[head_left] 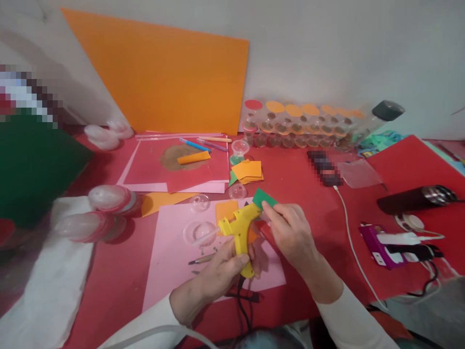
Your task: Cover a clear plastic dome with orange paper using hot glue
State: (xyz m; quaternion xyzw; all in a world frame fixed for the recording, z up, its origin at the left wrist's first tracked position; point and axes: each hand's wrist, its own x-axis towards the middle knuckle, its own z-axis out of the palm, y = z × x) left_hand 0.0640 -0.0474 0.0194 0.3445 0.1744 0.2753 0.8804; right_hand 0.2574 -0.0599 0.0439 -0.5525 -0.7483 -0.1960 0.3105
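My left hand (230,264) is wrapped round the handle of a yellow hot glue gun (240,228). A clear glue stick (205,237) juts from its back end, and its cord hangs down. In a pinch, my right hand (292,232) holds a small green paper piece (263,198) close to the gun's nozzle, which my fingers partly hide. Beneath both hands lies a pink sheet (167,261) with an orange paper square (225,209), a clear plastic cup (199,233) and a craft knife (201,259) on it.
Orange paper pieces (249,170) are stacked ahead. Cups with orange discs (294,123) line the wall, beside a tilted bottle (374,121). Plastic bottles (89,225) lie left. A purple power adapter (381,246), cables and a black flask (417,198) are at right.
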